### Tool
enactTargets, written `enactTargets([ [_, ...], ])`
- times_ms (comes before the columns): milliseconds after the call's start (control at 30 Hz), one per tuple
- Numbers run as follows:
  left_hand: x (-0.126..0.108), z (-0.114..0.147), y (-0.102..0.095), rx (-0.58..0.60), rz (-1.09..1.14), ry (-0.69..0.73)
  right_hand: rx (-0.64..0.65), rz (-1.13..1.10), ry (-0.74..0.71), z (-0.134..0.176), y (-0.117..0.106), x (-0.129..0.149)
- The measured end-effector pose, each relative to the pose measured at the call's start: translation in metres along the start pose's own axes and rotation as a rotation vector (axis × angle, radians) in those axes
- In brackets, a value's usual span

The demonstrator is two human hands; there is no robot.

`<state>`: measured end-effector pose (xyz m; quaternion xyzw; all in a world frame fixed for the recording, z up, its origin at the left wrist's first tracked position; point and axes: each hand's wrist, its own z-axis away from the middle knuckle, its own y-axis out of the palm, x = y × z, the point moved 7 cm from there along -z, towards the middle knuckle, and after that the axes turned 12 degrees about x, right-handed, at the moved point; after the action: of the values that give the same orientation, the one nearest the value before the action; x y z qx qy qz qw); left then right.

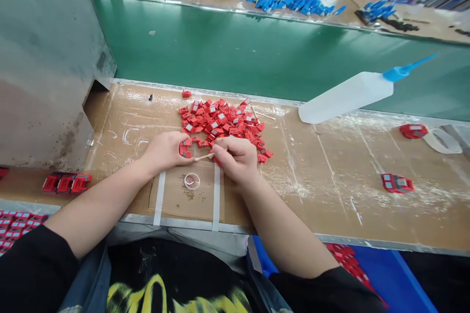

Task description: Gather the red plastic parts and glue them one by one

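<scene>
The left hand [167, 150] is closed around a small red plastic piece [185, 148], just in front of the big pile of red pieces [222, 122]. The right hand [235, 156] pinches a thin wooden stick [204, 157], its tip touching that piece. A little clear ring [191, 181] lies nearer the person than the pile.

Both bare forearms are reaching forward and converging. The left hand [167, 150] is curling, fingertips pinching closed toward the right. The right hand [235, 156] is fisting loosely, thumb and forefinger pinching, fingertips nearly meeting the left's.
</scene>
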<state>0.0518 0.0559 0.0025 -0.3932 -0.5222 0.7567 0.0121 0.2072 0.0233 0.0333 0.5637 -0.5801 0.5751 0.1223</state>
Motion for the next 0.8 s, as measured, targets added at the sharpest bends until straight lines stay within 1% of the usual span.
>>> enactTargets([
  [33,0.000,0.000,0.000,0.007,-0.018,-0.006,-0.078,0.003,0.039,0.000,-0.003,-0.004],
  [67,0.000,0.000,0.001,0.011,-0.035,-0.009,-0.115,0.016,0.069,-0.001,-0.003,-0.007],
  [100,0.000,-0.001,0.001,0.013,-0.050,-0.012,-0.119,0.036,0.090,-0.002,-0.001,-0.009],
  [200,0.001,-0.001,0.003,0.015,-0.073,-0.016,-0.066,0.118,0.136,-0.007,0.008,-0.012],
  [333,0.002,-0.001,0.004,0.015,-0.068,-0.007,-0.025,0.168,0.153,-0.009,0.013,-0.013],
  [533,0.001,-0.001,0.004,0.012,-0.056,-0.010,-0.008,0.161,0.129,-0.010,0.014,-0.012],
  [667,0.002,-0.001,0.003,0.015,-0.028,-0.031,-0.045,0.159,0.129,-0.009,0.010,-0.011],
  [800,0.002,-0.001,0.002,0.006,-0.020,-0.030,-0.021,0.209,0.139,-0.010,0.012,-0.011],
])
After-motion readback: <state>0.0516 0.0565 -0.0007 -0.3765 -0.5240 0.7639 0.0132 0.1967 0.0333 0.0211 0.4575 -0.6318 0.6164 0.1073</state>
